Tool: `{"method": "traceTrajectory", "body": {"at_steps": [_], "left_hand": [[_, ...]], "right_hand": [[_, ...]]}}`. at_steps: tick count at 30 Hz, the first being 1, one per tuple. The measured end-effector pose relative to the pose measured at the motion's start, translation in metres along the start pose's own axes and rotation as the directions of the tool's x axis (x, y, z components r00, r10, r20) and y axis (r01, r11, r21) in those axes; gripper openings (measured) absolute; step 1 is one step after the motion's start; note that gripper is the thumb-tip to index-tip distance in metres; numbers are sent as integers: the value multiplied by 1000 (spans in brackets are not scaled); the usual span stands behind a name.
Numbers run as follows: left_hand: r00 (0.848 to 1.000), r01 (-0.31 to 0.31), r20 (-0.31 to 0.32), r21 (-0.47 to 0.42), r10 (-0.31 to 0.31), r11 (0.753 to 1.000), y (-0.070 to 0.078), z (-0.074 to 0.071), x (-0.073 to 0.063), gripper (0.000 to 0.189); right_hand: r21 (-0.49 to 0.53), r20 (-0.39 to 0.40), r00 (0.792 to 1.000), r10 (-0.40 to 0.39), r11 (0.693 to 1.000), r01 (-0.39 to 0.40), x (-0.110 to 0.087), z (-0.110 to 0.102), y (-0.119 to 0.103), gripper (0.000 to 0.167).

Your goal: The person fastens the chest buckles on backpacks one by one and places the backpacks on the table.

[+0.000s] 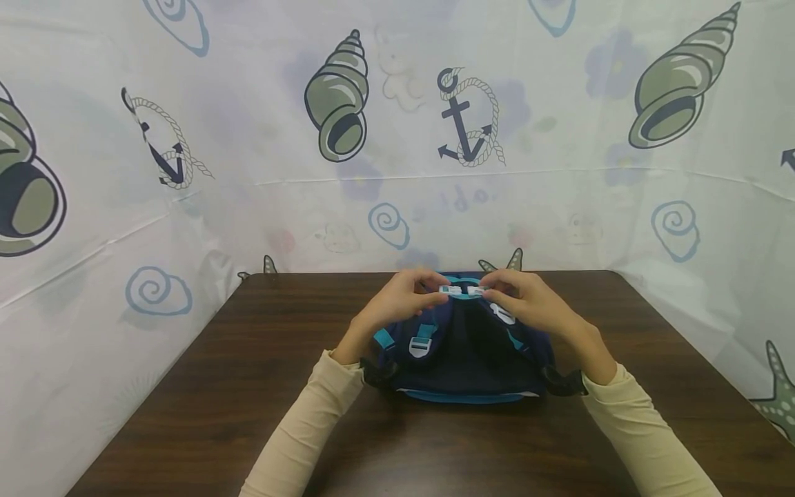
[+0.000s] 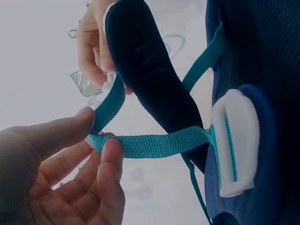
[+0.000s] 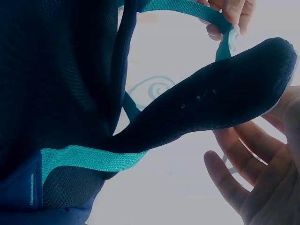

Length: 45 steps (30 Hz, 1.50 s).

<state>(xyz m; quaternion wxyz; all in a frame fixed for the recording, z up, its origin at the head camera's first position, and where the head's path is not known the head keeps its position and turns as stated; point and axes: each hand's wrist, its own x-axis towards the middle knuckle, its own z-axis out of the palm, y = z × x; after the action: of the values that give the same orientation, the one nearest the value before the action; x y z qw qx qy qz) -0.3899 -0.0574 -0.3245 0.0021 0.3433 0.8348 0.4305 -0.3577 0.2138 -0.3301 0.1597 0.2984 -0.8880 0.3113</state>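
Observation:
A navy backpack (image 1: 466,366) with teal webbing lies on the table. Above its top, my left hand (image 1: 404,298) pinches one white buckle half (image 1: 450,290), and my right hand (image 1: 528,298) pinches the other white buckle half (image 1: 475,291). The two halves face each other with a small gap between. In the left wrist view, the teal strap (image 2: 154,146) runs from the bag to the left thumb and fingers. A padded shoulder strap (image 3: 211,98) partly hides the right hand (image 3: 262,164) in the right wrist view, its lower fingers spread.
The brown wooden table (image 1: 186,414) carries the bag near its back edge. Behind it hangs a white curtain (image 1: 410,138) printed with shells and anchors. A white strap adjuster (image 2: 236,140) sits on the bag's left shoulder strap.

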Motion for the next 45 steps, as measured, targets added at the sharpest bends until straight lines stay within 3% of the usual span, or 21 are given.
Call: {"method": "traceTrajectory", "body": {"at_steps": [20,45], "left_hand": [[1000,21,17,5,-21,1000,-3,7,2,29],[1000,-1,-9,18,1,1000,-6,13,5,29]], "right_hand": [[-7,1,1000,-7,1000,7,0,2,-1,22],[-10,5,1000,-27,1000,27,-1,3,-3,23]]}}
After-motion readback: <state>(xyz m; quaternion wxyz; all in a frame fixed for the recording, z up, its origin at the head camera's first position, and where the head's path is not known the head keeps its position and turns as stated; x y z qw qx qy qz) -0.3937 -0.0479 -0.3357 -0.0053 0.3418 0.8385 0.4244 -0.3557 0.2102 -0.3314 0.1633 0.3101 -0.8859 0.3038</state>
